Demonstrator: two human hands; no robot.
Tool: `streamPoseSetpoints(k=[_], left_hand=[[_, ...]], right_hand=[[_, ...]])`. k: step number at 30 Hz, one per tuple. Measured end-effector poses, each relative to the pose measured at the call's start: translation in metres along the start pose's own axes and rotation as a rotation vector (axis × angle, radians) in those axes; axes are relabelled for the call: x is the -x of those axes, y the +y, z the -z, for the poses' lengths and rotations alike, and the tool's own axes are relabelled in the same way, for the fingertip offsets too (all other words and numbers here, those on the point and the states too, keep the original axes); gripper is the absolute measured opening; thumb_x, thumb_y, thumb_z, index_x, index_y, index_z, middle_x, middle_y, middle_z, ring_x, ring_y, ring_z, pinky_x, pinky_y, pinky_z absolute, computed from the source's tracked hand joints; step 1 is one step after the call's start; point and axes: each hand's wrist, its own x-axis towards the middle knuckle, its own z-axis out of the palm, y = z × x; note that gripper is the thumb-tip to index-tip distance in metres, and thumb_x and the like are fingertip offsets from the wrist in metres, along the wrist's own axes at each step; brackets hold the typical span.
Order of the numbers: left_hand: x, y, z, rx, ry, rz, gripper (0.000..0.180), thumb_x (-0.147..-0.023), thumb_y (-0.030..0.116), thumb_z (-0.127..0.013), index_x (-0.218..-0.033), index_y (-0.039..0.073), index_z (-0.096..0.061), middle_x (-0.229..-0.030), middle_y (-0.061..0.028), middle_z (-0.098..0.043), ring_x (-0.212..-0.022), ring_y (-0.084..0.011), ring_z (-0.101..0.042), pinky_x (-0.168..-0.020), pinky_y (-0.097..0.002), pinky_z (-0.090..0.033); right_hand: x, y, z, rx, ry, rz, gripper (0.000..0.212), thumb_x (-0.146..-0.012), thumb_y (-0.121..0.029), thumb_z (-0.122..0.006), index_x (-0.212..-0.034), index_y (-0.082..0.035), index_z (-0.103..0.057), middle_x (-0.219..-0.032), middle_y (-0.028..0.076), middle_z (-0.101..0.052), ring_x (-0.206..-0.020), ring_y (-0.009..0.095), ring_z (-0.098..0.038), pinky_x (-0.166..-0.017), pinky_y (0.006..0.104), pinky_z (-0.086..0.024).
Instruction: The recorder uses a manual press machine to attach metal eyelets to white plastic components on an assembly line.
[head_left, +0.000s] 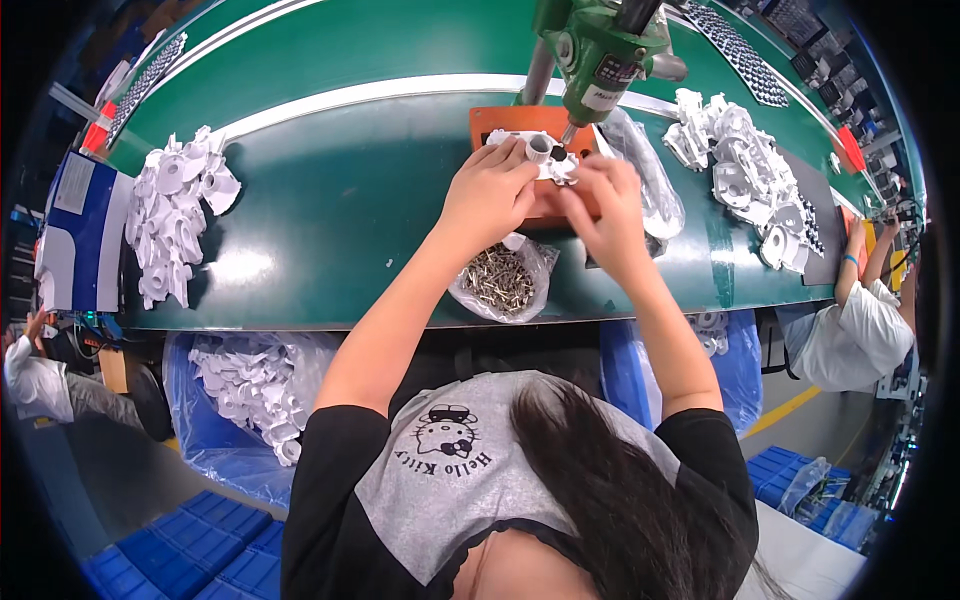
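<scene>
A white plastic part (539,149) with a short round tube and a dark hole lies on an orange fixture block (484,123). My left hand (490,192) grips the part at its left end, fingers bent over it. Close by its right end is my right hand (612,205), thumb and fingers curled toward the part. Those fingertips are smeared, so whether they hold anything is unclear. Right above the part hangs the tip of a green machine head (605,62). Below my hands, a plastic-lined bowl is full of small metal screws or pins (497,280).
White plastic parts are heaped at left (178,215) and right (745,165) of the green table (330,215). A clear plastic bag (650,185) lies beside the fixture. Below the table edge stand blue lined bins (215,440). Co-workers sit at far left (38,375) and right (850,335).
</scene>
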Motion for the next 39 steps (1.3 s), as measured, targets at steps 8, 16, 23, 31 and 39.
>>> streamPoseSetpoints(k=[8,16,23,31,39], left_hand=[[0.001,-0.001,-0.001,0.015,0.008,0.010,0.018,-0.081,0.013,-0.057,-0.096,0.006,-0.063,-0.116,-0.0153,-0.061,-0.113,-0.0305,-0.055,-0.097,-0.0417,-0.042],[0.000,0.000,-0.004,0.007,0.055,-0.006,0.015,-0.078,0.011,-0.058,-0.091,0.005,-0.063,-0.109,-0.0183,-0.063,-0.108,-0.0303,-0.058,-0.096,-0.0401,-0.043],[-0.001,-0.001,-0.003,0.028,0.056,-0.009,0.013,-0.077,0.010,-0.059,-0.088,0.004,-0.063,-0.108,-0.0188,-0.064,-0.108,-0.0312,-0.058,-0.096,-0.0411,-0.043],[0.000,0.001,-0.001,0.039,0.019,0.036,0.015,-0.079,0.010,-0.059,-0.092,0.004,-0.063,-0.114,-0.0154,-0.062,-0.113,-0.0298,-0.055,-0.097,-0.0417,-0.042],[-0.001,0.001,-0.001,0.036,0.018,0.039,0.014,-0.078,0.010,-0.059,-0.091,0.004,-0.064,-0.114,-0.0154,-0.062,-0.113,-0.0297,-0.055,-0.097,-0.0420,-0.042]], right_hand=[[0.039,-0.047,-0.041,0.020,-0.284,0.224,0.014,-0.066,-0.013,-0.068,-0.079,-0.007,-0.067,-0.086,0.005,-0.056,-0.087,0.024,-0.050,-0.076,0.0369,-0.039],[0.037,-0.044,-0.037,-0.097,-0.343,0.103,0.013,-0.066,-0.006,-0.068,-0.080,-0.007,-0.066,-0.088,0.005,-0.059,-0.087,0.025,-0.053,-0.075,0.0375,-0.042],[-0.004,-0.004,0.000,-0.260,-0.087,-0.232,0.007,-0.076,-0.007,-0.066,-0.081,-0.002,-0.065,-0.076,0.010,-0.061,-0.071,0.025,-0.059,-0.066,0.0341,-0.047],[-0.029,0.042,-0.021,-0.170,-0.006,-0.336,0.012,-0.079,-0.009,-0.066,-0.085,0.001,-0.068,-0.080,0.013,-0.063,-0.070,0.024,-0.062,-0.065,0.0330,-0.049],[-0.031,0.040,-0.022,-0.120,-0.040,-0.258,0.014,-0.077,-0.006,-0.068,-0.085,0.004,-0.065,-0.079,0.011,-0.061,-0.062,0.018,-0.057,-0.059,0.0291,-0.046]])
